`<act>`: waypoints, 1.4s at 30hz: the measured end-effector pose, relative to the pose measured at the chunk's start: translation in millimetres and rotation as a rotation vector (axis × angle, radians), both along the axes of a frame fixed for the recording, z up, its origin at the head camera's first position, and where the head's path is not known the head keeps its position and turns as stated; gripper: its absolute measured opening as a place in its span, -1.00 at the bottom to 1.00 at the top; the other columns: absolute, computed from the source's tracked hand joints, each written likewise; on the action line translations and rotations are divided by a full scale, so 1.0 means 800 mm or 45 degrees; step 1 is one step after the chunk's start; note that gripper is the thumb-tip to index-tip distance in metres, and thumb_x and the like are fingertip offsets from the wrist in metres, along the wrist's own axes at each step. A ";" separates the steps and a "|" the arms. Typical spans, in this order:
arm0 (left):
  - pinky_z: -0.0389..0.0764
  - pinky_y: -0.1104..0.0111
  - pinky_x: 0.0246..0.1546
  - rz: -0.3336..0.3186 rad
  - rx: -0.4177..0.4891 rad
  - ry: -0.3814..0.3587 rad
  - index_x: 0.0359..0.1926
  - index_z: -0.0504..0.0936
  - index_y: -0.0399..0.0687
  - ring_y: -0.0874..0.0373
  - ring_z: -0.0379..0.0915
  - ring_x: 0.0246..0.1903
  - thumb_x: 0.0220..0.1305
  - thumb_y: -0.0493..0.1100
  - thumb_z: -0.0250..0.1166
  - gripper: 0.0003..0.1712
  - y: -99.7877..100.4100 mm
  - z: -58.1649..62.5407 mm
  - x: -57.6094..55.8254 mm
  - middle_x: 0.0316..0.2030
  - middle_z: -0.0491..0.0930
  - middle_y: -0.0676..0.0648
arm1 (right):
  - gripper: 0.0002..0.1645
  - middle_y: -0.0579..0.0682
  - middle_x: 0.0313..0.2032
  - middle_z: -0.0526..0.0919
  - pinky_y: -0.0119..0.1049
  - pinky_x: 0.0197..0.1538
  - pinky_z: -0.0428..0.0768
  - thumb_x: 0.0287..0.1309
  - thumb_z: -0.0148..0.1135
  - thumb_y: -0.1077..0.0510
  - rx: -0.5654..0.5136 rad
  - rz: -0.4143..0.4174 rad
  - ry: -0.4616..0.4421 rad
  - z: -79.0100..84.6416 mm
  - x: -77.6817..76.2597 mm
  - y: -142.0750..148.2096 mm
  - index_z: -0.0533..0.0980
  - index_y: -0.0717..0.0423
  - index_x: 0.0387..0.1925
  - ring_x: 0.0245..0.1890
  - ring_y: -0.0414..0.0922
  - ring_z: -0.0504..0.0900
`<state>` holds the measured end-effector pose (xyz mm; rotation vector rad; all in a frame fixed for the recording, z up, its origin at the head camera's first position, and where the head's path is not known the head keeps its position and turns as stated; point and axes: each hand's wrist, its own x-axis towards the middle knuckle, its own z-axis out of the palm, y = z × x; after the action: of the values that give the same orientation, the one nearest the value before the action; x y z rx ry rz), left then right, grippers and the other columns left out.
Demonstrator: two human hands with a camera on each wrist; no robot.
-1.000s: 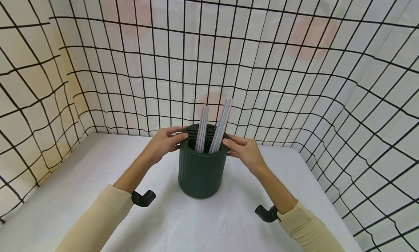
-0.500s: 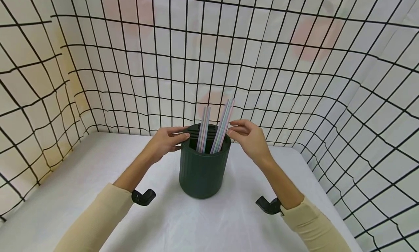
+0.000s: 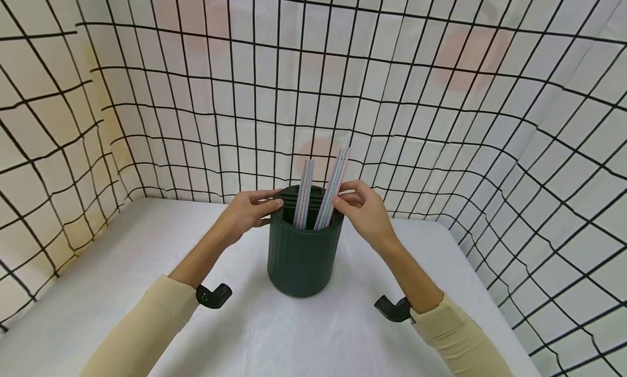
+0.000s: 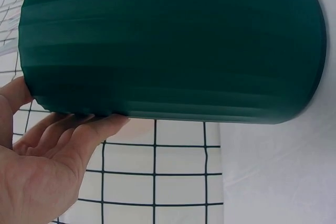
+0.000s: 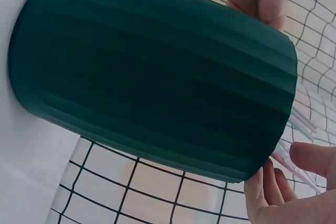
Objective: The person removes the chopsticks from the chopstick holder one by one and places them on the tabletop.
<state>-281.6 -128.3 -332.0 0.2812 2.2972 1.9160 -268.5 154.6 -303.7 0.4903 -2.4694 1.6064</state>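
Observation:
A dark green ribbed container [image 3: 302,263] stands upright on the white surface, with black slots [image 3: 290,194] along its back. Two bundles of pastel drinking straws rise from it: an upright left bundle [image 3: 303,192] and a taller right bundle [image 3: 333,186] leaning right. My left hand [image 3: 246,214] grips the left rim, thumb in front and fingers along the wall, as the left wrist view shows. At the upper right rim is my right hand [image 3: 367,214], its thumb and bent fingers at the right bundle's edge. In the right wrist view, a gap separates that thumb [image 5: 312,158] from the fingers [image 5: 265,182].
Black wire grid [image 3: 274,67] encloses the back and both sides, with pale sheeting behind it. A white-covered table [image 3: 294,339] lies below. Black wrist mounts [image 3: 214,296] sit by the sleeve cuffs.
My right hand has left the right rim, risen beside the right bundle, then shifted slightly left to its edge. My left hand keeps its grip; the container stays in place.

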 end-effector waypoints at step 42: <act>0.60 0.11 0.27 0.002 0.017 0.007 0.44 0.45 0.00 -0.04 0.57 0.23 0.43 -0.02 0.31 -0.39 -0.001 -0.002 0.002 0.24 0.60 -0.21 | -0.75 0.14 -0.30 0.80 -0.30 -0.16 0.80 0.28 0.35 0.27 -0.257 -0.083 0.390 0.088 0.001 0.005 0.55 0.31 -0.07 -0.34 -0.07 0.80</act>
<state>-279.9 -128.7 -333.7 0.2868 2.2895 1.9347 -267.5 158.3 -233.1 0.5710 -2.0567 1.5975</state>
